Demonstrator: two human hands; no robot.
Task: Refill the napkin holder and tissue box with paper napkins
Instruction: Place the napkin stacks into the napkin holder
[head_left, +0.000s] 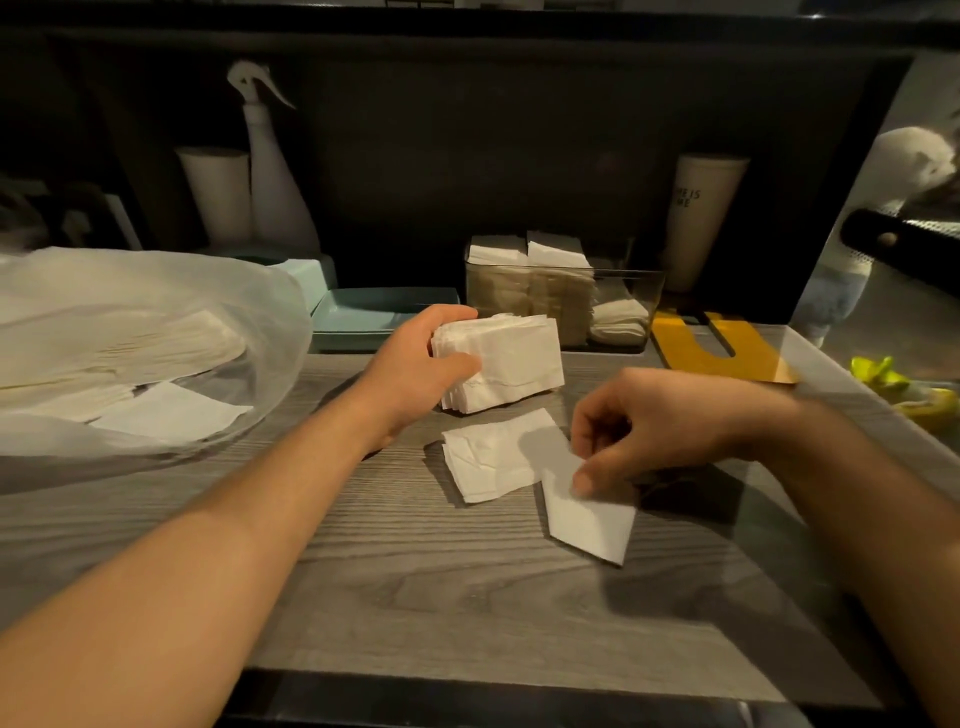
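Left hand (423, 358): a thick stack (506, 366) of folded white napkins is gripped, thumb laid on the front face and fingers wrapped round the back; the stack is stood on its lower edge on the table (467, 597).
Right hand (639, 431): a single napkin (587, 514) is pinched at its upper part between thumb and curled fingers; its lower corner is seen just over the table, tilted.
Loose napkin (491, 457): a folded, slightly creased napkin is laid flat on the table, between the stack and the pinched one, just left of the right hand.
Holder (644, 291): a clear box is placed at the back of the table, behind the stack; two upright bundles of napkins are held in its left part, and a low folded pile is seen in its right part.
Bag (156, 291): a translucent plastic bag is spread on the left of the table, with more napkins seen through it and one white sheet at its mouth.
Tray (363, 317): a pale blue tray is set between the bag and the holder.
Back wall: a spray bottle (275, 176) and a white roll (218, 192) are stood at the left; a tall cup (701, 218) is stood to the right of the holder.
Yellow piece (691, 348): a flat yellow shape is laid right of the holder; what it is cannot be told.
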